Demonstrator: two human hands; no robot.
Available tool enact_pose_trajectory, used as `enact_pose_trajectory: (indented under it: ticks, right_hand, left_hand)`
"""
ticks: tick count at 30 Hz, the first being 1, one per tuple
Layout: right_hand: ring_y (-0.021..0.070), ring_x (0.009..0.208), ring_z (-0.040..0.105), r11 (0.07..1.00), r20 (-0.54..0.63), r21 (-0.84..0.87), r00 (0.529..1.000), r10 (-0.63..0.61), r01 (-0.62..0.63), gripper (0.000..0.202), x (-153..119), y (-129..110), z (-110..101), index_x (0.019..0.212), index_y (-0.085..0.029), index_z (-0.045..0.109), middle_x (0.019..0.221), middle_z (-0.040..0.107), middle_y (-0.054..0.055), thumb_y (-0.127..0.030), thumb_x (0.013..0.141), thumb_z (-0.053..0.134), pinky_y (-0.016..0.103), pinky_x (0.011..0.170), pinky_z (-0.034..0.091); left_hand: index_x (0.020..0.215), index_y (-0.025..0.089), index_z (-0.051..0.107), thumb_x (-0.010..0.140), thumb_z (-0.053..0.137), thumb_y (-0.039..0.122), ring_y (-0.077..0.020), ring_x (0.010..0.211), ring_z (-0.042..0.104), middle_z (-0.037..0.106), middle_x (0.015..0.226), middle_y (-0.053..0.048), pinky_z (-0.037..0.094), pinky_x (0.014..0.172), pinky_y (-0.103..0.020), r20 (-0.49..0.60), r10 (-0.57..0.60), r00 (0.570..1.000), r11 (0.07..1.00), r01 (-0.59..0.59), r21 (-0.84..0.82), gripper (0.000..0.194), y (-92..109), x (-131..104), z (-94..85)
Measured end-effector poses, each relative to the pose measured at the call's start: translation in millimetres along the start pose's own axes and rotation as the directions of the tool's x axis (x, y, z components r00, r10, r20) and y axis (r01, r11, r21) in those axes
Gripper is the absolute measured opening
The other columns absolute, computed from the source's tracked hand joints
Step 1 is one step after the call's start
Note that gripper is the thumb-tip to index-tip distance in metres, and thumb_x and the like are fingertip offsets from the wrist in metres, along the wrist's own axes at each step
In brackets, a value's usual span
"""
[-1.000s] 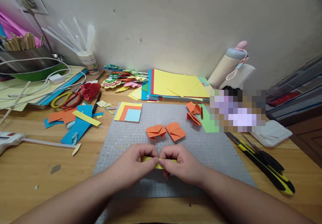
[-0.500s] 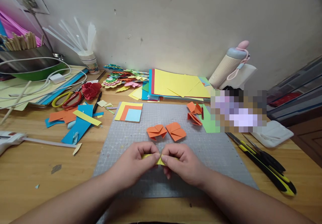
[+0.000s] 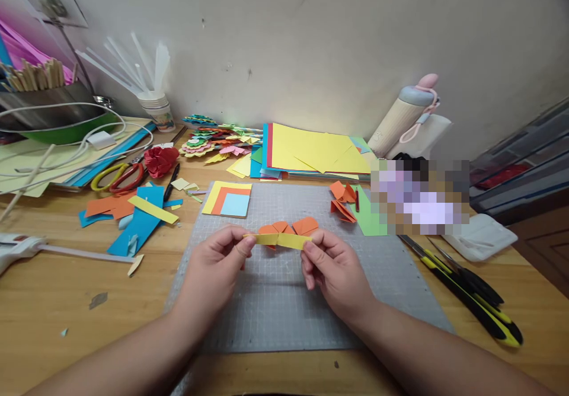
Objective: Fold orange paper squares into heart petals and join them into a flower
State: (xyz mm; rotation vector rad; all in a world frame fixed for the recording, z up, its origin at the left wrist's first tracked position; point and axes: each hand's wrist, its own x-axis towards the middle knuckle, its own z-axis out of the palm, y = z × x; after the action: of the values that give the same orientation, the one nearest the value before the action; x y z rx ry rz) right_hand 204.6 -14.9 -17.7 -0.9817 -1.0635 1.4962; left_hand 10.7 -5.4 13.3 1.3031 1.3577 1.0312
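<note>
A narrow yellow paper strip (image 3: 290,240) with a crease at its middle is stretched between my two hands above the grey cutting mat (image 3: 275,319). My left hand (image 3: 220,262) pinches one end between thumb and fingers. At the other end, my right hand (image 3: 335,268) grips it the same way. Just behind the strip lie two folded orange paper pieces (image 3: 306,225), partly covered by it. More folded orange paper (image 3: 343,210) rests at the mat's far right. Squares of yellow, orange and light blue paper (image 3: 235,203) are stacked at its far left.
A black-and-yellow utility knife (image 3: 480,301) and black scissors (image 3: 480,286) lie at the right. Paper scraps (image 3: 144,221), scissors with yellow and red handles (image 3: 118,176) and a glue gun (image 3: 18,243) sit left. Coloured sheets (image 3: 317,147) are piled against the wall.
My hands have moved apart and slightly away from me. The yellow strip, mostly covered by my fingers before, now shows stretched between them.
</note>
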Motion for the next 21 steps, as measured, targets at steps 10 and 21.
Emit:
enact_pose_trajectory:
  ticks: [10,21]
  right_hand:
    - [0.0066,0.042,0.051,0.991,-0.005,-0.135,1.000,-0.014,0.013,0.027,-3,-1,1,0.070,-0.019,0.051,0.056,0.053,-0.005,-0.038,0.087,0.060,0.019,0.041,0.038]
    - [0.0075,0.045,0.052,0.985,0.138,-0.168,0.990,-0.025,0.049,0.028,-7,-3,3,0.078,-0.018,0.060,0.061,0.055,-0.002,-0.042,0.090,0.051,0.020,0.042,0.041]
  left_hand:
    - [0.078,0.020,0.051,0.069,0.071,0.032,-0.0100,0.055,0.047,0.051,0.063,0.005,0.040,0.053,-0.023,0.093,-0.053,0.994,0.970,0.073,-0.233,0.025,6,-4,7.6]
    - [0.071,0.018,0.058,0.074,0.067,0.040,-0.0095,0.052,0.039,0.048,0.055,0.006,0.032,0.051,-0.023,0.252,-0.162,0.954,0.979,0.187,-0.077,0.024,0,-2,7.0]
